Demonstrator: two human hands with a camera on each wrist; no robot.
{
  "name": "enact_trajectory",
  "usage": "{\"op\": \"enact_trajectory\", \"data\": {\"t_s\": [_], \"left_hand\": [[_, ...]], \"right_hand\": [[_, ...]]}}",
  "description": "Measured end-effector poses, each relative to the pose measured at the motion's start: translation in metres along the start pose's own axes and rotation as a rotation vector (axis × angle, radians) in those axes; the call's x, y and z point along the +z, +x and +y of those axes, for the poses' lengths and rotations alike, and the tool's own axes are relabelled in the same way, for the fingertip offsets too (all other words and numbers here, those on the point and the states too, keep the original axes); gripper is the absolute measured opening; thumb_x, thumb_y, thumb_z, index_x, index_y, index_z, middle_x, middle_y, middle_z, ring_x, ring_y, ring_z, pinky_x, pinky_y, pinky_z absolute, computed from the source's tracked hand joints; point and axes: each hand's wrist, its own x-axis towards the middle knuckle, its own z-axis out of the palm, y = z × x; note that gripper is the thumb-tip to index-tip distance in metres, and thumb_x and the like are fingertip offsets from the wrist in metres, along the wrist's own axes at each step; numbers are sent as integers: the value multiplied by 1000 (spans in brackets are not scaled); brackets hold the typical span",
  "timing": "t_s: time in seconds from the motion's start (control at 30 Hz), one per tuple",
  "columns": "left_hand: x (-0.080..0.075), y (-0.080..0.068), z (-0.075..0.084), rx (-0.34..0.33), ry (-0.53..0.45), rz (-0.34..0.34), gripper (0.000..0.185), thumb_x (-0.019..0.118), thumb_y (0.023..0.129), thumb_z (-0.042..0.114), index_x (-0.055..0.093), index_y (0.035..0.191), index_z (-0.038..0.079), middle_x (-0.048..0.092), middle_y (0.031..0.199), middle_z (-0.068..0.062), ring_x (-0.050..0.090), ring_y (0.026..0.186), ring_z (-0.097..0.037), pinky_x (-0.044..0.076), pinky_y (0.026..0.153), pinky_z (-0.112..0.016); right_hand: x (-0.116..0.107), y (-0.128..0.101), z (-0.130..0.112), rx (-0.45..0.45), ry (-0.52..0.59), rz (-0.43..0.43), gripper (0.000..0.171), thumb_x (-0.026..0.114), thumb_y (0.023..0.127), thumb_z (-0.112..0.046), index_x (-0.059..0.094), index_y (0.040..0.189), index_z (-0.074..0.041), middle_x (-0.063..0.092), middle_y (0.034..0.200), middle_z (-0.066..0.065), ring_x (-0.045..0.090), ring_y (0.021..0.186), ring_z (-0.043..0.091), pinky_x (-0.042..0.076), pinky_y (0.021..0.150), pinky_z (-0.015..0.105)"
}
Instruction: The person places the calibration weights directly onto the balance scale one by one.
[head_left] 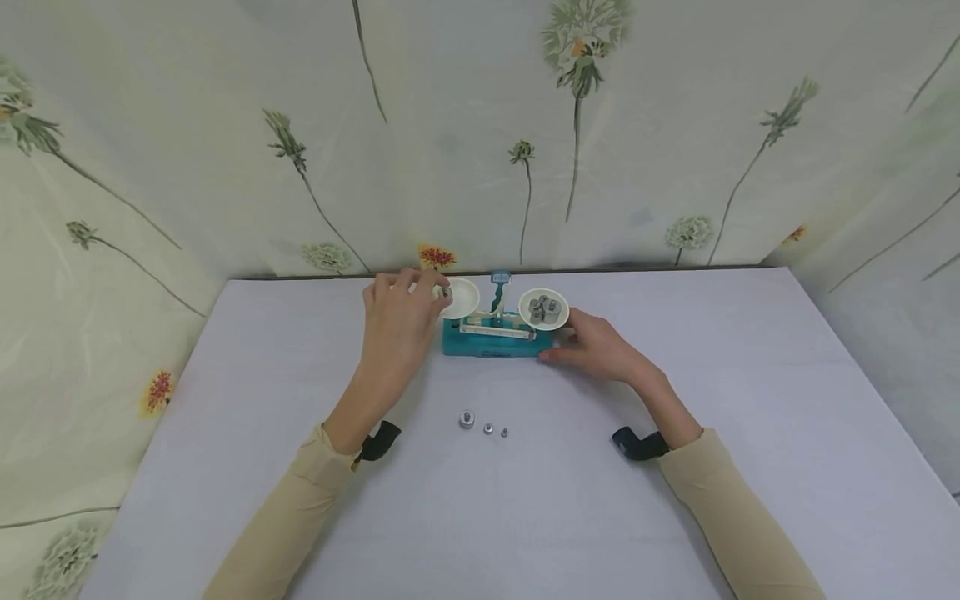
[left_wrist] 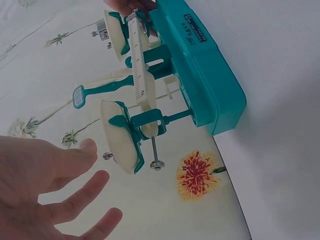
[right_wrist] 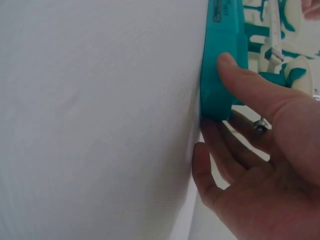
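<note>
**Blue-Green Scale Holds Little Metal Weights**

The scale stands upright. From its middle, one white pan sits at 10 o'clock, with a small weight near its 9 o'clock edge. The other pan sits at 2 o'clock and holds a bunch. Three more weights, big to small, stand at 6 o'clock.

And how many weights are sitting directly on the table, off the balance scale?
3, in front of the balance scale in the head view: a large weight at left, a medium weight between, a small weight at right. Others could hide behind the balance scale.
</note>
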Motion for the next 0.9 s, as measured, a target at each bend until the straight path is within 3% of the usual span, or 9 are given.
{"op": "enact_trajectory", "data": {"t_s": [0.23,0.9], "left_hand": [[-4,-11,-4,37,-32,26,24,74,102,24,73,125,16,74,130,-15,60,117,-44,48,105,-60],[-11,-34,-3,49,-13,-57,24,74,103,23,71,126,17,73,133,-14,60,125,-45,47,109,-59]], "right_hand": [[-1,-2,-3,-9,-5,-1,77,83,96,-21,43,161,-6,56,160,19,51,151,44,52,118,62],[0,-2,-2,-18,-17,7,76,82,97,-22,44,161,-7,56,160,20,51,151,43,51,117,63]]}}
